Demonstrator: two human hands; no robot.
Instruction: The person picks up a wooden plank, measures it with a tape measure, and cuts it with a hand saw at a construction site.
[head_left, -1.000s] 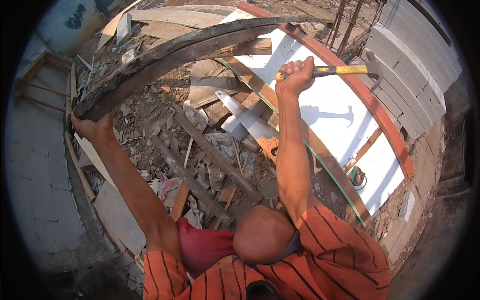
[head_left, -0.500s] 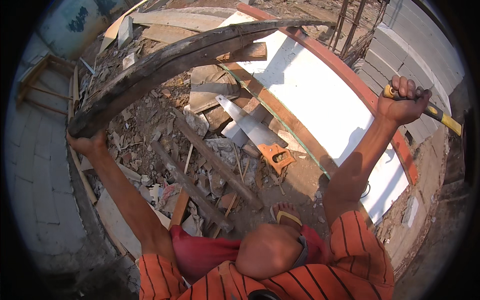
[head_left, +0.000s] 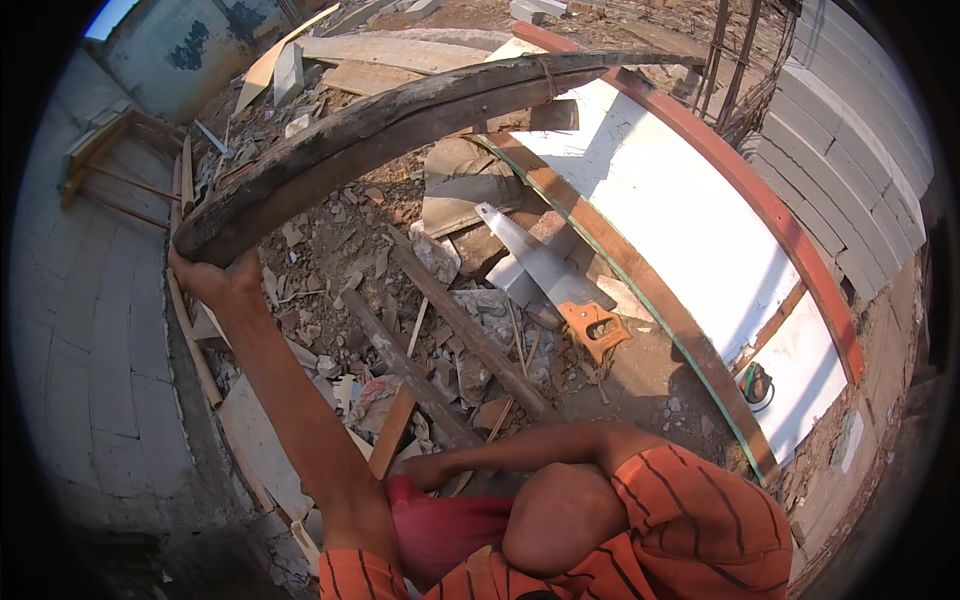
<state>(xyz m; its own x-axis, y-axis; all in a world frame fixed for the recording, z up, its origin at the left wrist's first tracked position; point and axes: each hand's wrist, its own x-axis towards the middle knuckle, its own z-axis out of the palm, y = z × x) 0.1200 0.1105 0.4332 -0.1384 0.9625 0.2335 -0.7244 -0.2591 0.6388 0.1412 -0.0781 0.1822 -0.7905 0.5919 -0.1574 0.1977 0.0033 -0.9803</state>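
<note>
"While your left arm reaches out, what does that hand have?"

"My left hand [head_left: 218, 281] has the near end of a long, dark timber [head_left: 400, 112]. That grip is closed on it from below, with the thumb to the right of the end."

"Where does the timber run from there?"

"Up and away to the right, across the rubble [head_left: 335, 250] and over the top part of a white panel [head_left: 650, 180] edged in red-brown. I can't tell what bears its far end. A short piece of wood [head_left: 548, 116] pokes out from under it."

"And your other hand?"

"My right forearm crosses in front of me, and the right hand [head_left: 428, 470] is down by my red shorts [head_left: 450, 525], near a brown strip of wood [head_left: 393, 432]. Its fingers are hidden, so I can't tell whether that grip is open or closed."

"Anything between you and the panel?"

"A handsaw [head_left: 590, 322] with an orange handle, lying on the debris, its blade pointing away and to the left. Grey blocks [head_left: 815, 165] are stacked beyond the panel's right side."
</note>
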